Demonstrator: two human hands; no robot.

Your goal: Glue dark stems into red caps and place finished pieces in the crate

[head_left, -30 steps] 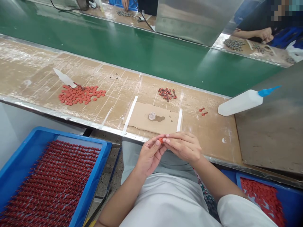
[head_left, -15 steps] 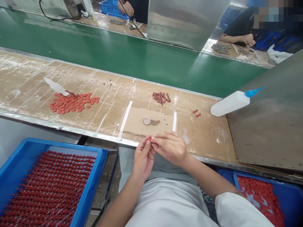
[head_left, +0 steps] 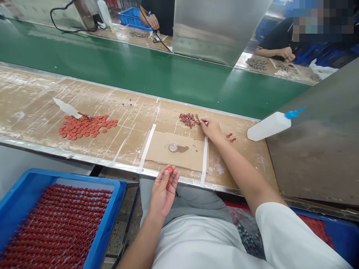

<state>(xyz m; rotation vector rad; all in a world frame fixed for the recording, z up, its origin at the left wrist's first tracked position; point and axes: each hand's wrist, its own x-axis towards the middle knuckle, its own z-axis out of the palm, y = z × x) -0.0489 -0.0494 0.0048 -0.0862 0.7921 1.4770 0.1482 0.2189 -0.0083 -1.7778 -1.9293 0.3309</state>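
Note:
My left hand (head_left: 164,192) is closed around a round red disc (head_left: 169,170), pinched between thumb and fingers just in front of the table edge. My right hand (head_left: 211,129) reaches over the table, its thumb and fingertips together on a small red-and-dark piece at the right side of a pile of such pieces (head_left: 188,119). How firmly it grips that piece is too small to make out. Between the hands, a small clear cup (head_left: 173,146) stands on a taped cardboard sheet (head_left: 157,149), beside a dark wet stain.
Red discs (head_left: 84,127) lie spread at the left under a white pointed applicator (head_left: 66,107). A white blue-tipped bottle (head_left: 269,126) leans at the right near two loose red pieces (head_left: 231,137). A blue tray (head_left: 117,190) holds rows of red parts. Co-workers' hands show beyond the green belt (head_left: 126,67).
My right hand has left my left hand and moved forward to the pile of small pieces. The left hand has shifted slightly left and down, still holding the red disc.

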